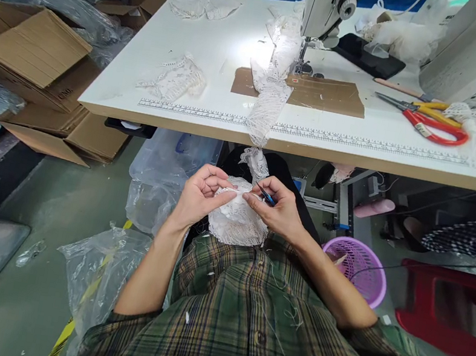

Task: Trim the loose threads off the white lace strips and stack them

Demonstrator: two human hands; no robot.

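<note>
White lace fabric [238, 227] lies over my lap, gathered between both hands. My left hand [204, 193] pinches its upper left edge between thumb and fingers. On the other side, my right hand [277, 208] is closed around small dark thread snips [266, 195], whose pointed tip faces up and left; its thumb and finger also touch the lace. From the lap a lace strip [267, 109] runs up over the table edge to the sewing machine [325, 9]. Whether the snips' blades are apart is too small to tell.
On the white table [215, 45] lie lace pieces [176, 80], a cardboard strip [326, 95] and red-handled scissors [432, 123]. Cardboard boxes [34, 50] and clear plastic bins [171, 160] stand left. A purple basket [360, 267] and red stool [426, 309] are right.
</note>
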